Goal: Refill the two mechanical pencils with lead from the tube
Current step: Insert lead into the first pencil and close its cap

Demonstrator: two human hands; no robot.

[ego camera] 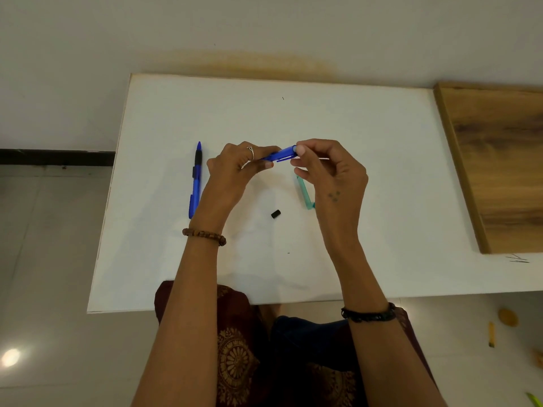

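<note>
Nearest the camera, two bare forearms reach up over a white rectangular tabletop (367, 127), one wearing a brown beaded bracelet (204, 235), the other a black beaded bracelet (368, 314). Further in, one small black cylindrical cap (276, 214) lies alone on the table between the wrists. Just right of it, one pale green plastic lead tube (304, 190) lies partly hidden behind the right hand (332, 174). There are two blue plastic mechanical pencils: one, with a black grip (195, 180), lies flat on the table left of the left hand (235, 168); the second blue pencil (280, 155) is held above the table between both hands. The left hand's fingers curl around its left part, a silver ring (250, 152) on one finger. The right hand's thumb and forefinger pinch at its right end; whether they hold a lead there cannot be told. To the far right lies one brown wooden board (499, 160).
</note>
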